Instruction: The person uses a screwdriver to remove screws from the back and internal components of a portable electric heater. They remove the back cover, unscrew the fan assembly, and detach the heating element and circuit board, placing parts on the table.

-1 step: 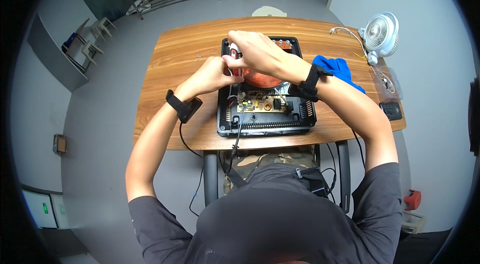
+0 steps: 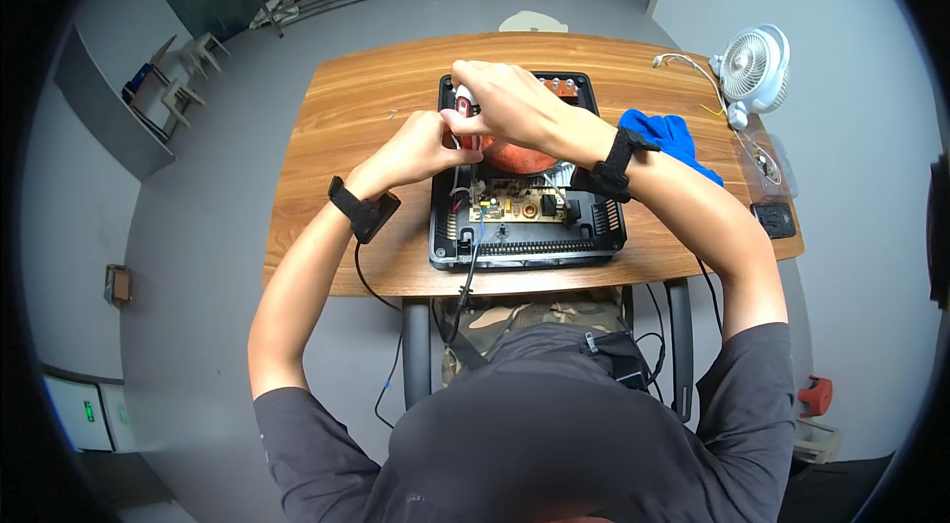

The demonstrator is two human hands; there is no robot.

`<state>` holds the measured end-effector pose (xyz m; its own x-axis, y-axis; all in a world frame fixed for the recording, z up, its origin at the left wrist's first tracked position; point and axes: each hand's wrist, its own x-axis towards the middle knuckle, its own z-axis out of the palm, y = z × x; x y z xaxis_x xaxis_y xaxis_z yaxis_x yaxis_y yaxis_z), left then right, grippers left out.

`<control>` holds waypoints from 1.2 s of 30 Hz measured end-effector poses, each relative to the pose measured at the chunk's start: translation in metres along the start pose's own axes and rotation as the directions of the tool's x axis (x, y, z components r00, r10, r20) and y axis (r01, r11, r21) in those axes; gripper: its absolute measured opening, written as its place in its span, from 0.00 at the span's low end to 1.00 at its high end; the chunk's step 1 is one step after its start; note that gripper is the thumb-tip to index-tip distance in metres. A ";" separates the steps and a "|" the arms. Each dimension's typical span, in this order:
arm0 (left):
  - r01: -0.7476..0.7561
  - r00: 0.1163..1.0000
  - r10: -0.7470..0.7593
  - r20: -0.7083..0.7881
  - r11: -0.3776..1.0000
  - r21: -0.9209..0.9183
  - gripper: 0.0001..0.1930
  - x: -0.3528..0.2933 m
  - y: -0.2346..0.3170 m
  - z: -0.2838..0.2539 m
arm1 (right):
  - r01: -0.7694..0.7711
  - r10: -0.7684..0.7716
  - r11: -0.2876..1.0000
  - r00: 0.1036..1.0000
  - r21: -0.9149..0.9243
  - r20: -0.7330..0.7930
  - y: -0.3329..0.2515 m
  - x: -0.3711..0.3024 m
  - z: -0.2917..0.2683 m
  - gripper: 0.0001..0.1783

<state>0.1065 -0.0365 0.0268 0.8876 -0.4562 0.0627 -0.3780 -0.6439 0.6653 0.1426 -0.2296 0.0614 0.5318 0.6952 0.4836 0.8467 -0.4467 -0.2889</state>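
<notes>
Black plastic casing [image 2: 524, 248], opened, at the middle of the wooden table [image 2: 336, 127], with a tan circuit board [image 2: 515, 204] and a copper-coloured coil disc [image 2: 517, 159] exposed. Right hand [image 2: 505, 102] wrapped around a red-and-white tool handle [image 2: 463, 109] (tip hidden). Left hand [image 2: 421, 152] curled shut over the left inner edge; contents impossible to make out. Blue cloth [image 2: 678, 139] crumpled at right, round white fan [image 2: 757, 63] farther right.

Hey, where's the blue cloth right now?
In the head view the blue cloth lies on the wooden table, on the person's right, just past the right edge of the opened black appliance and partly under the right forearm, with the white fan beyond it.
</notes>
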 end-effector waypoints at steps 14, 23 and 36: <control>-0.074 0.997 0.074 0.003 0.997 -0.011 0.09 -0.001 -0.006 0.004 | 0.031 -0.031 0.999 0.999 -0.036 -0.015 0.000 -0.005 0.008 0.22; -0.069 0.998 0.069 0.010 0.997 -0.020 0.09 -0.001 -0.004 0.003 | 0.023 -0.024 0.999 1.000 -0.036 -0.008 0.003 -0.004 0.009 0.22; -0.031 0.999 0.031 0.020 0.999 0.019 0.10 0.001 -0.003 0.002 | 0.049 -0.049 0.999 0.999 -0.016 -0.009 0.003 -0.002 0.006 0.23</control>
<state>0.1080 -0.0361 0.0235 0.8701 -0.4880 0.0687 -0.4107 -0.6408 0.6486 0.1438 -0.2289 0.0541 0.4898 0.7111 0.5044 0.8712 -0.4217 -0.2514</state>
